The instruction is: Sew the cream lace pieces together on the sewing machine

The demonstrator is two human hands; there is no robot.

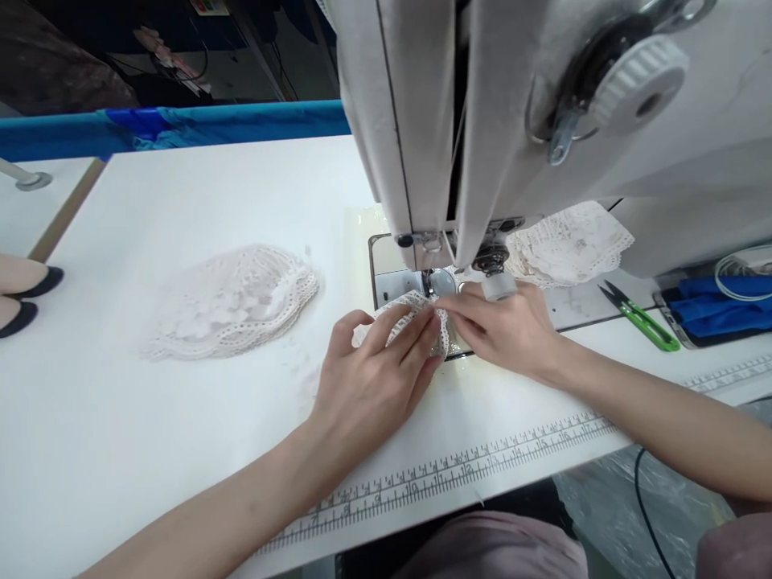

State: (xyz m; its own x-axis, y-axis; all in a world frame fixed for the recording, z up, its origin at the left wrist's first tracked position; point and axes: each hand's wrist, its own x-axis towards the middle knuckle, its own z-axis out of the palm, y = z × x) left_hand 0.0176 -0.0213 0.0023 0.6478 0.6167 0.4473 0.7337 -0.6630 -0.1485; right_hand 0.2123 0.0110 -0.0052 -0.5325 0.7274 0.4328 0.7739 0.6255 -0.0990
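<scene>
A white lace piece [447, 336] with a scalloped, eyelet edge lies on the metal needle plate [386, 265] of a sewing machine [416, 121], at the presser foot [428, 281]. My left hand [379, 370] rests over it, fingers bent and tips pressed together on the lace near the foot. From the other side my right hand [510, 330] pinches its edge close to the left fingertips. The hands partly cover the lace, and the needle point is hard to make out.
A pile of white lace pieces [241, 301] lies left; more lace [570, 245] sits behind the right hand. Green thread snips [645, 318] lie near a tray with blue cloth [724, 305]. A ruler strip [458, 474] lines the front edge. Two beige, black-tipped things [24, 277] show far left.
</scene>
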